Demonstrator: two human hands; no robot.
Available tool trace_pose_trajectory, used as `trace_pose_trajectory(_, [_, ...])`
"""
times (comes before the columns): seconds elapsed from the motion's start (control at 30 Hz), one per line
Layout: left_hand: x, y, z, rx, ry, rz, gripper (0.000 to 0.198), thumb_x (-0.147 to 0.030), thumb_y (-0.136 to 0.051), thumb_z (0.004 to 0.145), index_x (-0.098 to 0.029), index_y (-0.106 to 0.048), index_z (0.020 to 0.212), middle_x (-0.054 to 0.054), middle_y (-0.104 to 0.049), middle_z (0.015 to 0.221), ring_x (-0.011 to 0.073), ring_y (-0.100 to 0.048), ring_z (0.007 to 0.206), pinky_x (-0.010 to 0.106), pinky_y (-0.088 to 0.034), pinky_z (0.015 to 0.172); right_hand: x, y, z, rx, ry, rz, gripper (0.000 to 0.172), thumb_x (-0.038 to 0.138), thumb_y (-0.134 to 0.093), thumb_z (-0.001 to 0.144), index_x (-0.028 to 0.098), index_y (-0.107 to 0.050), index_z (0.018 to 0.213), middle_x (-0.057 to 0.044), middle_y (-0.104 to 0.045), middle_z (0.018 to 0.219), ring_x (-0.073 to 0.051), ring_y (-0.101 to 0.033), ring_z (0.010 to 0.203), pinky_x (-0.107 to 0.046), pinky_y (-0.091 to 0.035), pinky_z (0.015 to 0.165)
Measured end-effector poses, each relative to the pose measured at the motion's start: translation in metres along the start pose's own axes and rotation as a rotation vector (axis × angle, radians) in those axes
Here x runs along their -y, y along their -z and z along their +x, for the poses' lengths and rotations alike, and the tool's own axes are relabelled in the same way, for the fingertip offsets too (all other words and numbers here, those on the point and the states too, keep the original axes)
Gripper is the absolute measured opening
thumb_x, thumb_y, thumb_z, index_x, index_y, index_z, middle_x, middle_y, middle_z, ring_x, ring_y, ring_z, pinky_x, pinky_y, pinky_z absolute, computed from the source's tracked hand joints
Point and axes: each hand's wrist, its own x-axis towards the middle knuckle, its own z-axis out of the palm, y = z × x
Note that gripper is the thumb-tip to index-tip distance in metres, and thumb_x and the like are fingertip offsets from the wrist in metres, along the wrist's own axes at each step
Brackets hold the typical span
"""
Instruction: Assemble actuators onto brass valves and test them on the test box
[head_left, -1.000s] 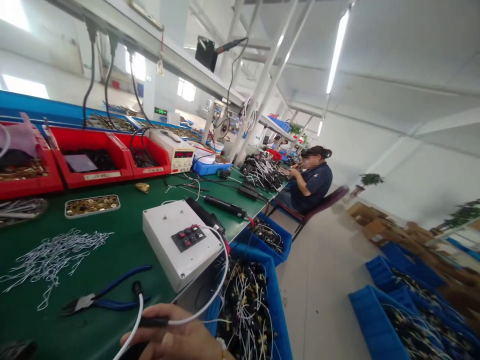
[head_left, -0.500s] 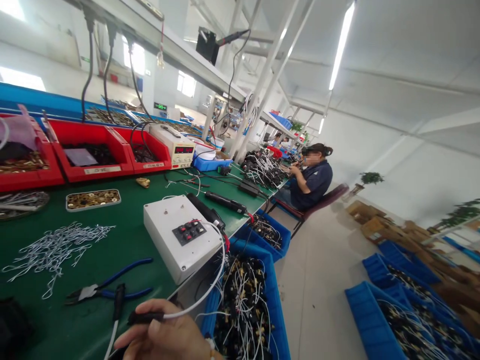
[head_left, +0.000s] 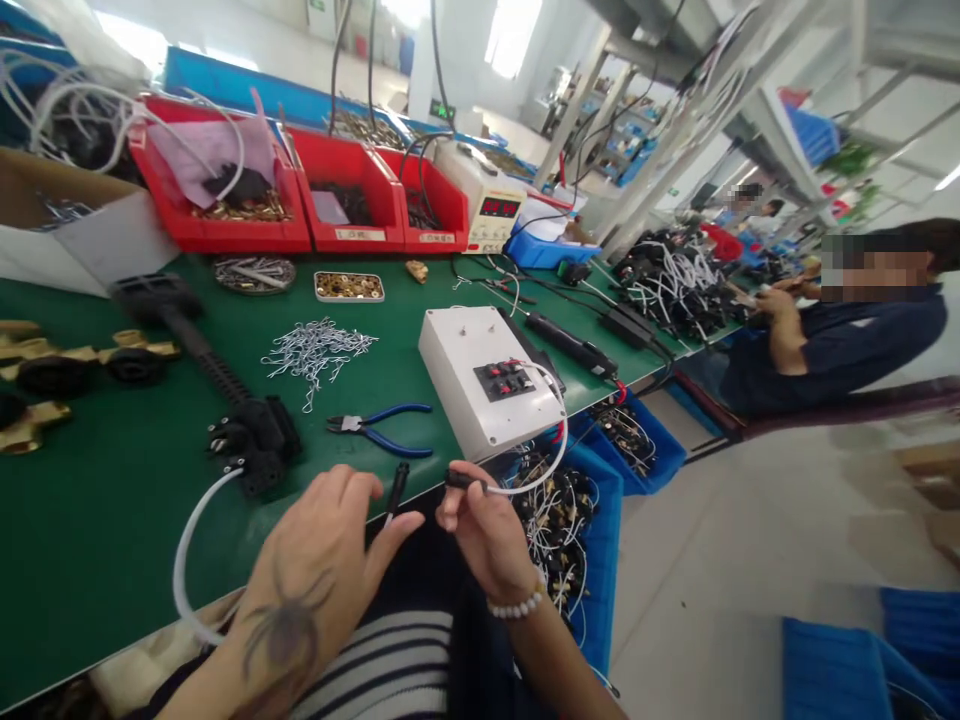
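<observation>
My right hand (head_left: 491,530) is closed on a black cable connector (head_left: 459,480), held between thumb and fingers. Its white cable (head_left: 562,430) arcs up to red and black terminals on a white box (head_left: 472,370). My left hand (head_left: 330,530) is over the table's near edge, back upward, thumb stretched toward my right hand. A second black connector (head_left: 398,487) stands upright at its thumb and fingers; the gripping fingers are partly hidden. The two connectors are apart. Left of that hand lies a black plug-like assembly (head_left: 259,440) with a thick white cable.
Blue-handled pliers (head_left: 382,428) and a pile of wire clips (head_left: 315,350) lie on the green table (head_left: 135,520). Red bins (head_left: 352,235) and a power supply (head_left: 487,200) line the back. A blue crate (head_left: 600,560) stands below right. A co-worker (head_left: 840,340) sits at right.
The view has swung left and downward. My left hand and the black assembly now show fully. My right hand still holds its connector.
</observation>
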Motion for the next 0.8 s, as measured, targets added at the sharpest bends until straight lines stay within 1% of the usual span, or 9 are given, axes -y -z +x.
trace_pose_trajectory(0.07, [-0.01,-0.013,0.01,0.077,-0.006,0.091,0.027,-0.038,-0.05,0.097,-0.017,-0.059,0.081,0.008,-0.06,0.077,0.0276,-0.062,0.074,0.039,-0.053,0.066,0.004,-0.001,-0.003,-0.008,0.045,-0.087,0.032,0.045,-0.078,0.085,0.021,-0.076,0.105,-0.001,-0.067,0.071,-0.011,-0.058,0.064,-0.024,-0.047,0.066])
trace_pose_trajectory(0.13, [-0.016,-0.016,0.013,0.119,0.001,0.017,0.017,-0.025,-0.051,0.095,-0.018,-0.059,0.081,0.007,-0.062,0.078,0.0258,-0.064,0.073,0.036,-0.053,0.065,0.012,-0.004,-0.005,-0.014,0.102,-0.166,0.028,0.045,-0.076,0.087,0.021,-0.076,0.101,-0.001,-0.067,0.073,-0.01,-0.06,0.066,-0.022,-0.048,0.066])
trace_pose_trajectory(0.2, [-0.02,-0.008,0.011,0.1,0.033,-0.189,0.015,-0.023,-0.048,0.098,-0.018,-0.061,0.093,0.003,-0.067,0.081,0.0199,-0.066,0.068,0.029,-0.053,0.062,0.022,-0.009,-0.008,-0.006,0.165,-0.225,0.022,0.042,-0.073,0.09,0.022,-0.074,0.101,0.0,-0.066,0.073,-0.009,-0.06,0.066,-0.021,-0.047,0.066])
trace_pose_trajectory(0.27, [-0.026,0.007,0.007,0.05,0.054,-0.382,0.016,-0.026,-0.047,0.102,-0.02,-0.061,0.104,-0.001,-0.071,0.084,0.0141,-0.068,0.066,0.022,-0.053,0.06,0.032,-0.016,-0.009,0.015,0.231,-0.264,0.018,0.039,-0.07,0.093,0.023,-0.073,0.101,0.001,-0.065,0.073,-0.008,-0.06,0.064,-0.02,-0.047,0.064])
trace_pose_trajectory(0.33, [-0.032,0.023,0.005,-0.001,0.013,-0.482,0.017,-0.029,-0.047,0.104,-0.021,-0.062,0.106,-0.003,-0.073,0.086,0.0103,-0.069,0.069,0.017,-0.053,0.063,0.042,-0.024,-0.011,0.041,0.29,-0.294,0.018,0.039,-0.068,0.095,0.022,-0.072,0.1,0.002,-0.064,0.07,-0.007,-0.059,0.062,-0.019,-0.047,0.062])
trace_pose_trajectory(0.4, [-0.038,0.036,0.005,-0.052,-0.059,-0.495,0.021,-0.031,-0.046,0.105,-0.02,-0.065,0.104,-0.003,-0.072,0.084,0.0081,-0.07,0.072,0.015,-0.052,0.066,0.049,-0.031,-0.013,0.054,0.331,-0.316,0.019,0.039,-0.067,0.095,0.022,-0.072,0.1,0.002,-0.062,0.068,-0.007,-0.057,0.06,-0.018,-0.046,0.059])
trace_pose_trajectory(0.5, [-0.041,0.045,0.005,-0.108,-0.107,-0.444,0.028,-0.034,-0.044,0.105,-0.016,-0.066,0.103,-0.002,-0.07,0.079,0.0071,-0.068,0.069,0.014,-0.051,0.065,0.054,-0.037,-0.016,0.061,0.369,-0.35,0.021,0.041,-0.065,0.096,0.021,-0.072,0.1,0.002,-0.061,0.068,-0.007,-0.057,0.058,-0.016,-0.045,0.055])
trace_pose_trajectory(0.63, [-0.041,0.045,0.004,-0.173,-0.118,-0.383,0.029,-0.032,-0.044,0.105,-0.014,-0.067,0.105,0.0,-0.07,0.083,0.008,-0.068,0.072,0.015,-0.051,0.068,0.055,-0.039,-0.019,0.07,0.388,-0.37,0.021,0.041,-0.065,0.096,0.021,-0.072,0.1,0.003,-0.061,0.067,-0.007,-0.057,0.058,-0.015,-0.046,0.055])
trace_pose_trajectory(0.8, [-0.042,0.043,0.003,-0.187,-0.113,-0.356,0.025,-0.028,-0.046,0.105,-0.015,-0.067,0.107,0.001,-0.071,0.088,0.0098,-0.068,0.077,0.017,-0.052,0.072,0.054,-0.04,-0.02,0.068,0.376,-0.388,0.022,0.042,-0.065,0.097,0.022,-0.072,0.101,0.003,-0.061,0.068,-0.006,-0.057,0.059,-0.014,-0.047,0.056])
